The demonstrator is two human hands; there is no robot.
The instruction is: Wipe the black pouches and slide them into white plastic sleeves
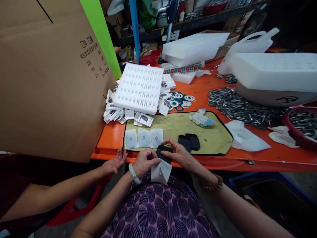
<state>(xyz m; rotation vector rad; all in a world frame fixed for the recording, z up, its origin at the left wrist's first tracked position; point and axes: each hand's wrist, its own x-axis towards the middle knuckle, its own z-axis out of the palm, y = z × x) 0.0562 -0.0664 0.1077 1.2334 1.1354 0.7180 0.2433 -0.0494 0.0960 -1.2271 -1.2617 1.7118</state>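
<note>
By the worktop's front edge, my left fingers pinch a white pouch; my right fingers clamp a flat black piece (at the pouch's mouth).

Workshop, small assembly/packing type. Evidence: orange worktable with a big heap of loose metal parts, more in a red basin; slotted white foam tray by a messy pile of printed cards; scattered flat rings; three white pouches lined up on a yellowish mat. Big cardboard carton at left (KGS and PCS printed on it, shipping style). Cluttered shelf behind. Co-worker's hand at the table edge, so a shared workspace.
</note>
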